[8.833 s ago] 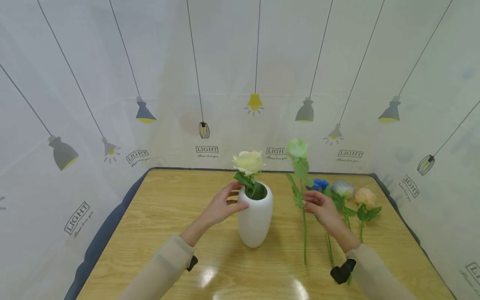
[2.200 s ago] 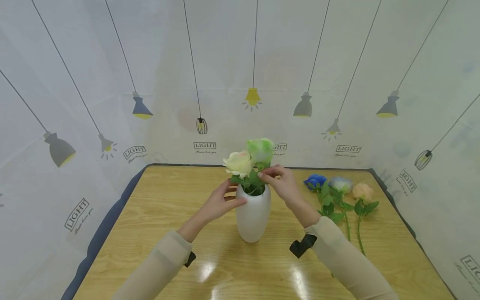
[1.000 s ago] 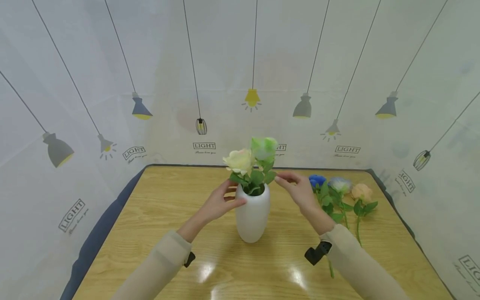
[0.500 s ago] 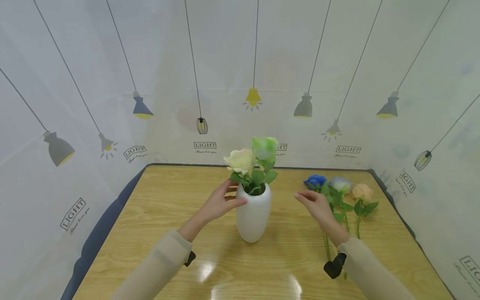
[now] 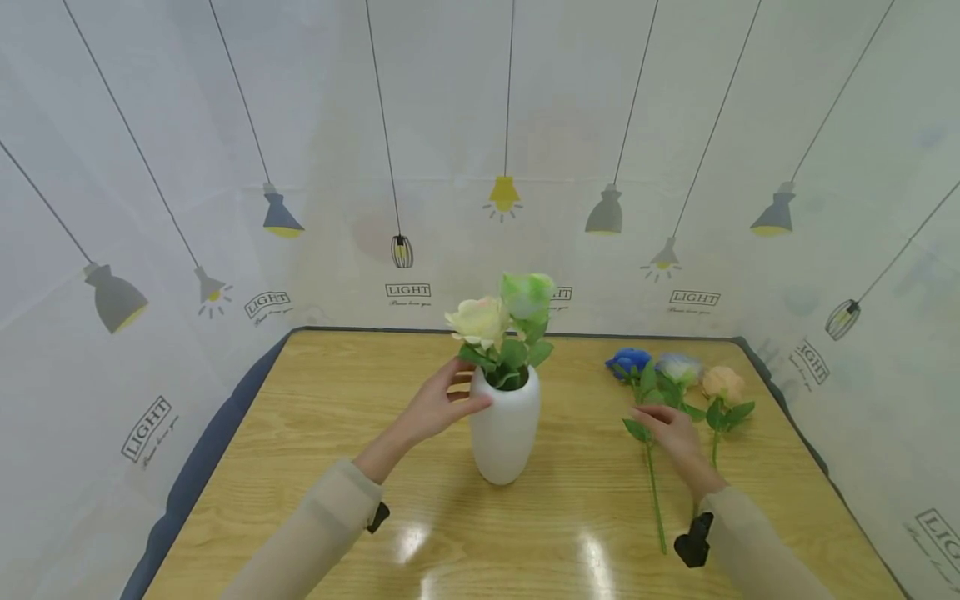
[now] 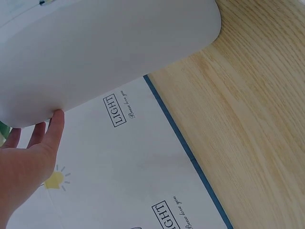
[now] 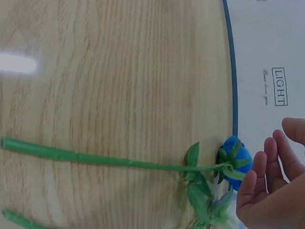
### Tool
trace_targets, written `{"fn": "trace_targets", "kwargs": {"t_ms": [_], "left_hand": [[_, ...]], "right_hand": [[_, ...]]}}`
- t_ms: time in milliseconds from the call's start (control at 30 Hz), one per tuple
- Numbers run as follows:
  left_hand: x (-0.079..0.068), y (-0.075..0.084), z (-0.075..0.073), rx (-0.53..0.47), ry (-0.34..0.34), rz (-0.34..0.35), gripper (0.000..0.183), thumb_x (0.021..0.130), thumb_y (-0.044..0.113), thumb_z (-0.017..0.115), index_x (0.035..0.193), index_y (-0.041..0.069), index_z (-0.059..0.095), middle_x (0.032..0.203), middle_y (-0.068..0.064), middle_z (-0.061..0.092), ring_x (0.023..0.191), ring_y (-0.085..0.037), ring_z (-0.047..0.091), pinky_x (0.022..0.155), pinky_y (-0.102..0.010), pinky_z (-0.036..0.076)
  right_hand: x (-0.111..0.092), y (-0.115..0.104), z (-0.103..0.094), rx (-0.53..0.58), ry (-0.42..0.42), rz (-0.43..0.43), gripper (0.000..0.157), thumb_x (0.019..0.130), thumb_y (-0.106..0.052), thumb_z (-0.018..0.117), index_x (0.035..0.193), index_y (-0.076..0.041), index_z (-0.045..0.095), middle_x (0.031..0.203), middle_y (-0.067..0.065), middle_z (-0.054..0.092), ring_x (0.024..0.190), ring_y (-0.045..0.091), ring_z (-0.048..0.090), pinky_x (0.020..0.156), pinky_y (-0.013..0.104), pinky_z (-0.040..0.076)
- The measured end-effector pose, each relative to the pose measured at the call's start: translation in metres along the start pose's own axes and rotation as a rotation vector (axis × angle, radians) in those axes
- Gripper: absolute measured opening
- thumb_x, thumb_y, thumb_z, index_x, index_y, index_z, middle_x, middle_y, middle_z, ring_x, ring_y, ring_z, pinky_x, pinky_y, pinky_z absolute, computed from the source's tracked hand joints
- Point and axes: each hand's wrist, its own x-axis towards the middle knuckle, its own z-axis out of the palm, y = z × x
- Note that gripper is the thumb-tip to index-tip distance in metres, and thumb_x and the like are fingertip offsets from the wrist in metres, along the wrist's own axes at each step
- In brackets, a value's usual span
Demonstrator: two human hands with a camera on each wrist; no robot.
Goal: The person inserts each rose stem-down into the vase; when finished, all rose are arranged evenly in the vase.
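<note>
A white vase (image 5: 505, 429) stands upright on the table, holding a cream rose (image 5: 480, 322) and a pale green rose (image 5: 528, 297). My left hand (image 5: 435, 407) grips the vase near its rim from the left, thumb in front; the left wrist view shows its fingertips against the white wall. Over the stem of a blue rose (image 5: 628, 363) hovers my right hand (image 5: 675, 437), its fingers loosely bent with nothing between them in the right wrist view. That rose's green stem (image 7: 119, 162) lies flat on the wood there. My right hand partly covers the leaves in the head view.
Right of the blue rose lie a pale lilac-white rose (image 5: 679, 367) and a peach rose (image 5: 723, 384), blooms pointing away from me. The wooden table (image 5: 337, 400) has a dark blue border, with lamp-printed white cloth (image 5: 450, 125) behind and at the sides.
The green rose went from my right hand into the vase beside the cream one. My right hand then let go and moved right, over the blue rose. My left hand stayed on the vase.
</note>
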Motion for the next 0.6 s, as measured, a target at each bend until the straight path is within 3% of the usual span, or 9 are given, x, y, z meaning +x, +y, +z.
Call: {"fn": "trace_targets", "kwargs": {"t_ms": [333, 600], "left_hand": [[0.001, 0.000, -0.001, 0.013, -0.003, -0.010, 0.056, 0.080, 0.013, 0.066, 0.129, 0.003, 0.038, 0.123, -0.016, 0.043, 0.112, -0.029, 0.041, 0.090, -0.043, 0.038], [0.000, 0.000, 0.000, 0.022, 0.008, -0.011, 0.055, 0.080, 0.011, 0.067, 0.127, 0.003, 0.040, 0.122, -0.016, 0.044, 0.112, -0.028, 0.042, 0.090, -0.042, 0.039]], "right_hand": [[0.004, 0.031, -0.009, -0.092, 0.122, 0.017, 0.039, 0.090, -0.020, 0.051, 0.114, 0.011, 0.050, 0.115, 0.028, 0.046, 0.103, 0.038, 0.044, 0.082, 0.045, 0.041], [0.007, 0.062, -0.002, -0.132, 0.127, 0.094, 0.038, 0.088, -0.022, 0.052, 0.114, 0.007, 0.051, 0.103, 0.020, 0.053, 0.092, 0.032, 0.049, 0.072, 0.039, 0.044]]}}
